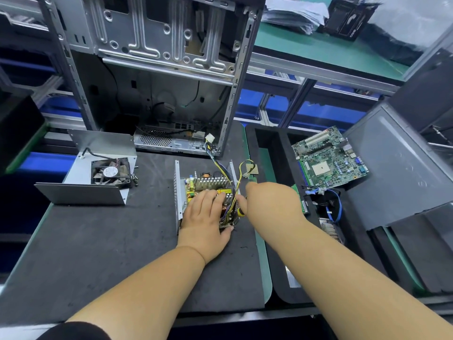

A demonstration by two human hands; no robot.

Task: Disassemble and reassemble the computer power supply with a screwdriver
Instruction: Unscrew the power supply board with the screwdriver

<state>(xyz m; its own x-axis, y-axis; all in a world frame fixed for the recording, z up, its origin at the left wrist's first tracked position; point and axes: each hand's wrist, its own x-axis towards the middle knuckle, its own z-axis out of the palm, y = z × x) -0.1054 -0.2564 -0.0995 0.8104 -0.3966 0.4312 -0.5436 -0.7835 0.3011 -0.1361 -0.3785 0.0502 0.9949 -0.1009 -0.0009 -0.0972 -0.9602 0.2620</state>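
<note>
Lying on a dark foam mat (122,253), open power supply (208,185).

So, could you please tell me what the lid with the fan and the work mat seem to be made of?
The lid looks like bare sheet metal: pale grey, dull sheen, thin folded edges. Its fan seems to be black plastic, dusty and matt. The work mat looks like dark foam or rubber, matt and scuffed; which one I cannot tell.

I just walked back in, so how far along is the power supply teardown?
Done: the cover with fan lies off to the left, loose screws beside it. In hand: left hand rests on the open power supply; right hand holds a screwdriver at its edge. Left: refitting the cover.
</note>
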